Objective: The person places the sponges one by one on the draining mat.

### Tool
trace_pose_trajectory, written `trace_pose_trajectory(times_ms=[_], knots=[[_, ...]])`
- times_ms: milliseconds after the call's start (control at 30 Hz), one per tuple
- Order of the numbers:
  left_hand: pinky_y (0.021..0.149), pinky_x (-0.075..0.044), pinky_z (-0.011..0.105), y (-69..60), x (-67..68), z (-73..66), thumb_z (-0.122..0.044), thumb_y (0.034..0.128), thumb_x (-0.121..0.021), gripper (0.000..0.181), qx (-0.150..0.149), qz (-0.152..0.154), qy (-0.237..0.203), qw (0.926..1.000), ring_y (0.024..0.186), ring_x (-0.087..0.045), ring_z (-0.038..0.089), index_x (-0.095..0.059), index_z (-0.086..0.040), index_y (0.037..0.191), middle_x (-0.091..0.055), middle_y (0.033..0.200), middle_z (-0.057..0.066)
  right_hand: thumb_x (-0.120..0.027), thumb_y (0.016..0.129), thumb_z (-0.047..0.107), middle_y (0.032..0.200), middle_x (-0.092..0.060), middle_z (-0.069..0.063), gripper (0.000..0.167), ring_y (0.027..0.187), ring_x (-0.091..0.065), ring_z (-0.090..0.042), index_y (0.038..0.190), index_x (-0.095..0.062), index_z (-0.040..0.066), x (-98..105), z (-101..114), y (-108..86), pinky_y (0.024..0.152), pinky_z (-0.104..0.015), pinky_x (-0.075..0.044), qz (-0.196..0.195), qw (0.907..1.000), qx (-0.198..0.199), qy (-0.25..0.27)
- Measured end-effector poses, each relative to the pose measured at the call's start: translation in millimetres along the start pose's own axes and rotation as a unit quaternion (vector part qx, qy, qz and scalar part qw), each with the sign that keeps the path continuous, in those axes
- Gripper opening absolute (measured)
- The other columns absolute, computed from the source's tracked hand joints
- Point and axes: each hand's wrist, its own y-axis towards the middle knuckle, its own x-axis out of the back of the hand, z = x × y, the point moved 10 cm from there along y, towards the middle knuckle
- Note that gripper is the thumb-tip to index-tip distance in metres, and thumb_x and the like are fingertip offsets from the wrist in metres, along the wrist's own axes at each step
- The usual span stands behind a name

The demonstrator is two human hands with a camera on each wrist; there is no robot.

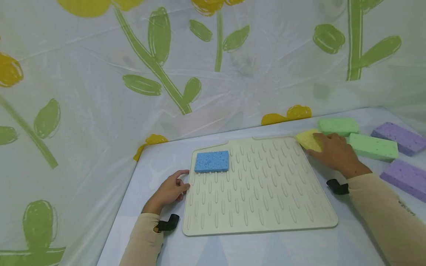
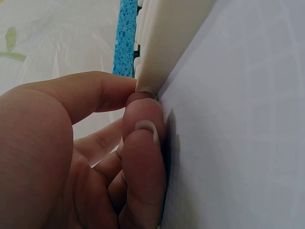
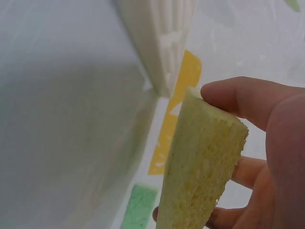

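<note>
A cream ridged mat lies on the table with a blue sponge on its far left part. At the mat's left edge, my left hand pinches the rim between thumb and curled fingers, as the left wrist view shows up close. My right hand grips a yellow sponge by the mat's far right corner. In the right wrist view, the yellow sponge is tilted between the thumb and the fingers, apart from the mat's edge.
Right of the mat lie two green sponges, one farther back and one nearer. Beyond them are two purple sponges, a far one and a near one. A flower-printed sheet hangs behind the table.
</note>
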Motion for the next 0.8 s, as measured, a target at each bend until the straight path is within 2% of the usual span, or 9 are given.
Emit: trace_pose_trajectory(times_ms=[167, 433, 800], knots=[[0.056, -0.047, 0.030, -0.6, 0.8, -0.3, -0.019, 0.0934, -0.065, 0.058, 0.000, -0.002, 0.001, 1.0000, 0.059, -0.055, 0.017, -0.046, -0.021, 0.148, -0.059, 0.080, 0.006, -0.059, 0.096, 0.040, 0.137, -0.039, -0.044, 0.071, 0.120, -0.037, -0.064, 0.147, -0.037, -0.005, 5, 14, -1.1, 0.089, -0.075, -0.037, -0.017, 0.9996, 0.023, -0.002], [0.056, -0.047, 0.030, -0.4, 0.2, 1.3, -0.019, 0.0932, -0.066, 0.058, 0.000, -0.001, -0.005, 1.0000, 0.059, -0.056, 0.017, -0.046, -0.021, 0.148, -0.059, 0.080, 0.005, -0.059, 0.097, 0.041, 0.142, -0.034, -0.043, 0.073, 0.124, -0.034, -0.063, 0.150, -0.036, -0.004, 7, 32, -5.6, 0.095, -0.076, -0.033, -0.012, 0.9995, 0.028, 0.004], [0.056, -0.048, 0.029, -0.1, -0.3, 1.4, -0.021, 0.0928, -0.066, 0.058, 0.004, -0.001, -0.007, 1.0000, 0.059, -0.056, 0.018, -0.046, -0.023, 0.148, -0.060, 0.081, 0.005, -0.066, 0.094, 0.037, 0.140, -0.042, -0.038, 0.067, 0.122, -0.040, -0.060, 0.145, -0.045, -0.002, 22, 56, -13.7, 0.093, -0.073, -0.036, -0.082, 0.9932, 0.080, 0.022]])
